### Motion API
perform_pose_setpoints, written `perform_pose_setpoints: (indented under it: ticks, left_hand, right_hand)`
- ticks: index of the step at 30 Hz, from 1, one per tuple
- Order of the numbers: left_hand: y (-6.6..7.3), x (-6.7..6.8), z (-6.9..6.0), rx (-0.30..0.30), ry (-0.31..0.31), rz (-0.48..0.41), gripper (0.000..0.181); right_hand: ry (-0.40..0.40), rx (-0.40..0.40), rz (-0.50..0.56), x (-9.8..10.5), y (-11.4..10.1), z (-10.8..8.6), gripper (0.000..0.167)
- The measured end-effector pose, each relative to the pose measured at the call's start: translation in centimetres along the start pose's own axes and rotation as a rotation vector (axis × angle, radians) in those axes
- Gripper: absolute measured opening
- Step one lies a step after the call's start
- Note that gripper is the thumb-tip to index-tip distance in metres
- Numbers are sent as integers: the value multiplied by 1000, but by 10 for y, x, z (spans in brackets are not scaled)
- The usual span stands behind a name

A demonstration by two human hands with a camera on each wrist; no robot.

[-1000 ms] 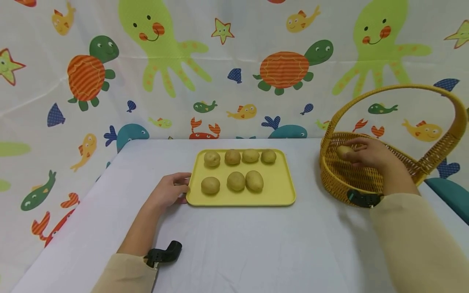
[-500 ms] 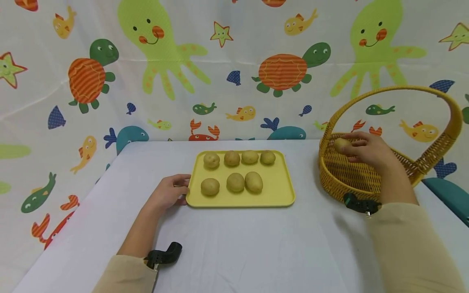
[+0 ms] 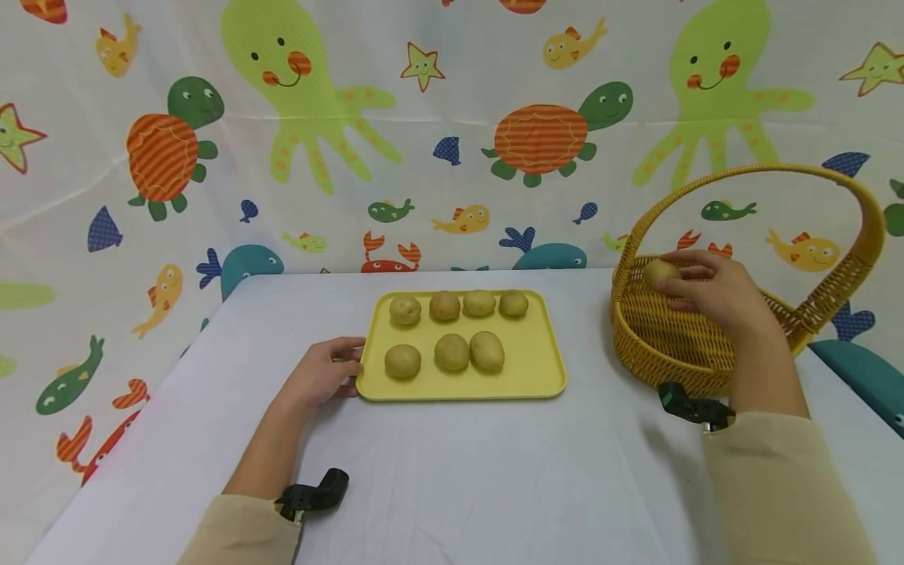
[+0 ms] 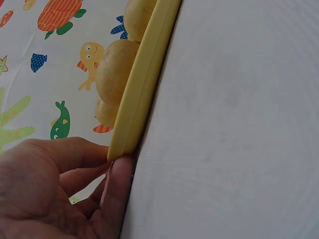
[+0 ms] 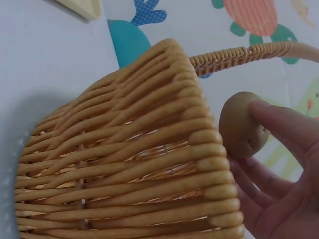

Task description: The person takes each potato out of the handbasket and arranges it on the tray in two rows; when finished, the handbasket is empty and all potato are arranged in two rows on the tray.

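Note:
My right hand (image 3: pixel 720 290) pinches a potato (image 3: pixel 660 273) between thumb and fingers inside the rim of the wicker basket (image 3: pixel 636 341). In the right wrist view the potato (image 5: pixel 243 124) shows beside the woven rim, apart from the basket floor. My left hand (image 3: pixel 325 370) holds the left edge of a yellow tray (image 3: pixel 526 369) near its front corner; the left wrist view shows thumb and fingertips against the tray's rim (image 4: pixel 139 94). Several potatoes lie on the tray in two rows: a back row and a front row of three, such as a potato (image 3: pixel 402 361) at front left.
A white-covered table (image 3: pixel 452 479) bears the tray in the middle and the basket at the right. The basket's tall arched handle (image 3: pixel 770 169) rises over my right hand. Behind hangs a cloth (image 3: pixel 466 78) printed with sea animals.
My right hand has lifted the potato slightly from inside the basket, then stayed nearly still. The left hand keeps its place at the tray. The head view has shifted a little.

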State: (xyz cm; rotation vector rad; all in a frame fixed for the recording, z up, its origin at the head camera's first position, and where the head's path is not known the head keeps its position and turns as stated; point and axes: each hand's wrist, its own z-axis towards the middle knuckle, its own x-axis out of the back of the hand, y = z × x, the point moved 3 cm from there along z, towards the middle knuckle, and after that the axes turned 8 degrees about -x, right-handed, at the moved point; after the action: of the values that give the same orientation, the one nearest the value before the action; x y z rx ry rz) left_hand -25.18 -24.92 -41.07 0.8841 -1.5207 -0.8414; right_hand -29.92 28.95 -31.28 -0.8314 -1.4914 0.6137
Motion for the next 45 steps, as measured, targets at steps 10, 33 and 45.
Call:
perform_pose_setpoints:
  ticks: [10, 33, 45]
  left_hand:
    - [-2, 0, -1, 8, 4, 3, 56]
    - [1, 0, -1, 5, 1, -2, 56]
    - [-1, 0, -1, 8, 2, -4, 57]
  right_hand:
    - [8, 20, 88, -9, 0, -10, 75]
    - [43, -32, -10, -11, 7, -24, 76]
    - [20, 3, -47, -7, -4, -37, 76]
